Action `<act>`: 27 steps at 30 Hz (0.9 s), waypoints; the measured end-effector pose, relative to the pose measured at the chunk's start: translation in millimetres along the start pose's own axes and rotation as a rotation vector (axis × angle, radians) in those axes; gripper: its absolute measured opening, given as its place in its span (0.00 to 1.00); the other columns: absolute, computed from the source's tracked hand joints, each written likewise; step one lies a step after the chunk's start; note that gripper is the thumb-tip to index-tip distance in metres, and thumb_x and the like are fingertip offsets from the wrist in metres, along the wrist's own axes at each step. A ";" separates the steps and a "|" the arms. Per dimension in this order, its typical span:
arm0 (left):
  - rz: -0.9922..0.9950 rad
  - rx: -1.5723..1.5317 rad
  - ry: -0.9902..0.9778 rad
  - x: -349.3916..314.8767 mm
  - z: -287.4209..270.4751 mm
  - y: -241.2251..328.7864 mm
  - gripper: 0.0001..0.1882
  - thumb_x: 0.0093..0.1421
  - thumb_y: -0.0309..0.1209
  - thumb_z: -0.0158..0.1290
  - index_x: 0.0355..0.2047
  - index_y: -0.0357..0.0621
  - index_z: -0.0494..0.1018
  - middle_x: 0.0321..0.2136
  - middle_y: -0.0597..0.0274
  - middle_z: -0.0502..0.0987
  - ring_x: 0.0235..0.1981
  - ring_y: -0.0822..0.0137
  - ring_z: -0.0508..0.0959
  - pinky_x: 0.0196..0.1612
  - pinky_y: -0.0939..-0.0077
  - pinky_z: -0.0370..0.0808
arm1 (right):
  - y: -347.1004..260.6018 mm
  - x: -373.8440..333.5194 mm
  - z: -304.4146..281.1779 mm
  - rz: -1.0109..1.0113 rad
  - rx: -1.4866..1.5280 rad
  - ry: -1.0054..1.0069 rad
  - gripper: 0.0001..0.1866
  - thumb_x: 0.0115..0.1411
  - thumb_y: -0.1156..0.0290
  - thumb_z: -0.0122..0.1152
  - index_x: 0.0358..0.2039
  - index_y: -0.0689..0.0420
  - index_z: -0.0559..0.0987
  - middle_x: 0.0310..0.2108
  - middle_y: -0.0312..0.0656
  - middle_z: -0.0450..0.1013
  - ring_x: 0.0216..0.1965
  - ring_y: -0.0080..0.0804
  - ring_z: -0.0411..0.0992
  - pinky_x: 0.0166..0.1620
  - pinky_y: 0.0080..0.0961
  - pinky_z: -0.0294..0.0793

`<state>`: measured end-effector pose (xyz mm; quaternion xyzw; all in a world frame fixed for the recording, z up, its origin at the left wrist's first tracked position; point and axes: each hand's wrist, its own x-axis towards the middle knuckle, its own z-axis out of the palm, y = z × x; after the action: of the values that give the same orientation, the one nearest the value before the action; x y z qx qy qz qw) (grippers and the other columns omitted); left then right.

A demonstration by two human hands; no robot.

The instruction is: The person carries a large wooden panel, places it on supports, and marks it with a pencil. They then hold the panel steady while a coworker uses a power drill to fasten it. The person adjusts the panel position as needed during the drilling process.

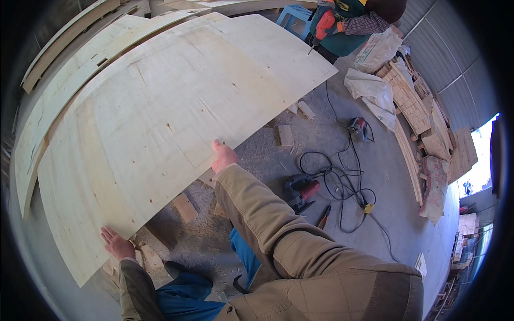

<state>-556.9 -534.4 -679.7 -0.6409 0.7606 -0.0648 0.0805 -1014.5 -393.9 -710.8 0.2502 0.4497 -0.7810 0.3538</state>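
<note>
A large pale plywood sheet (160,117) stretches across the view in front of me, raised above the floor. My left hand (118,245) rests on its near left edge, fingers laid flat on top and the thumb not clearly seen. Further right along the same edge, my right hand (224,156) grips the sheet, with one digit on the top face and the other fingers mostly hidden at the rim. At the sheet's far right corner, another person's gloved hand (339,27) holds a red power drill (325,24), its bit pointing down.
More boards (80,72) lie along the left. Wood blocks (184,207) and sawdust are under the near edge. On the floor at right are a red-and-black power tool (301,192), a second one (360,129), pliers (324,216) and tangled black cable (348,184). Sacks (375,93) and stacked timber (409,101) line the wall.
</note>
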 end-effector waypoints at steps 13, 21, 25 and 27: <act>-0.019 -0.002 -0.011 0.8 -0.6 0.5 0.38 0.62 0.24 0.44 0.72 0.42 0.46 0.73 0.54 0.46 0.74 0.56 0.46 0.66 0.42 0.55 | 5.5 16.0 -1.2 0.042 0.060 0.044 0.39 0.59 0.60 0.70 0.64 0.67 0.63 0.67 0.53 0.60 0.65 0.44 0.61 0.62 0.38 0.64; -0.016 0.011 -0.021 -0.8 -5.1 2.0 0.38 0.62 0.25 0.44 0.72 0.42 0.46 0.73 0.54 0.47 0.74 0.55 0.47 0.67 0.43 0.55 | 1.4 2.1 1.0 0.012 0.064 0.006 0.38 0.59 0.62 0.69 0.62 0.70 0.64 0.66 0.54 0.61 0.65 0.42 0.62 0.62 0.37 0.63; -0.014 0.006 -0.021 -1.1 -6.3 2.5 0.38 0.62 0.25 0.44 0.72 0.41 0.47 0.73 0.53 0.47 0.74 0.55 0.47 0.66 0.44 0.55 | 3.4 6.9 -0.5 -0.001 0.060 0.016 0.37 0.59 0.62 0.69 0.62 0.70 0.65 0.66 0.54 0.62 0.64 0.42 0.63 0.62 0.37 0.64; -0.015 0.002 -0.016 -0.8 -6.1 2.4 0.38 0.62 0.25 0.44 0.72 0.41 0.47 0.73 0.53 0.47 0.74 0.55 0.47 0.66 0.44 0.55 | 3.2 8.6 0.5 0.008 0.065 0.016 0.37 0.59 0.62 0.69 0.62 0.70 0.65 0.65 0.53 0.62 0.63 0.42 0.63 0.61 0.37 0.64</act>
<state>-560.3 -533.2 -674.1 -0.6472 0.7549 -0.0610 0.0868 -1017.4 -398.3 -718.4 0.2694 0.4260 -0.7917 0.3452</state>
